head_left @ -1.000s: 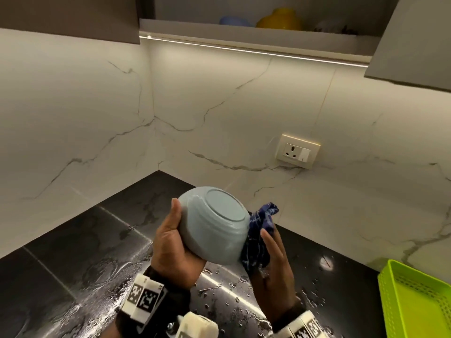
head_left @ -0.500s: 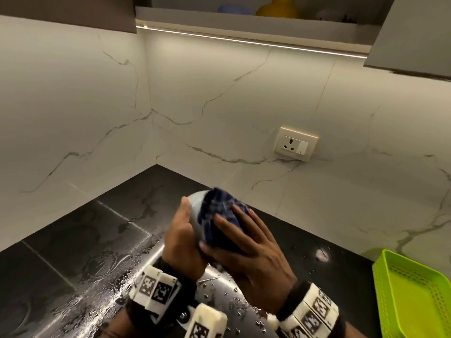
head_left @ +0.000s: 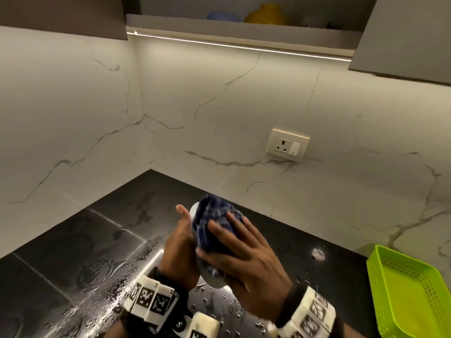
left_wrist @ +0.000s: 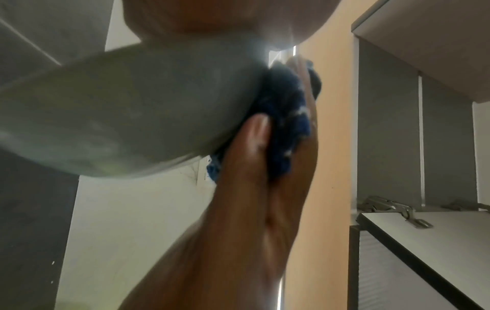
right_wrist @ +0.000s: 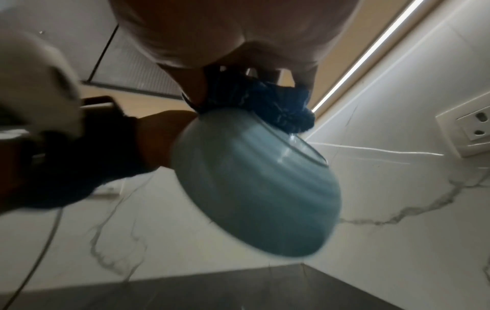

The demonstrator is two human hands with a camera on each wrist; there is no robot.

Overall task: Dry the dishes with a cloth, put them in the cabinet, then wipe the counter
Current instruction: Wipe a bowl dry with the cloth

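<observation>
left hand cupped, right hand fingers spread

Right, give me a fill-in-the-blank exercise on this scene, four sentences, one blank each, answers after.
1. The right hand presses a dark blue ____ against the bowl.
2. The left hand holds the ____, which is pale blue.
3. The tray at the right of the counter is bright ____.
4. On the cabinet shelf above, a yellow dish stands right of a ____ one.

Missing words: cloth; bowl; green; blue
</observation>
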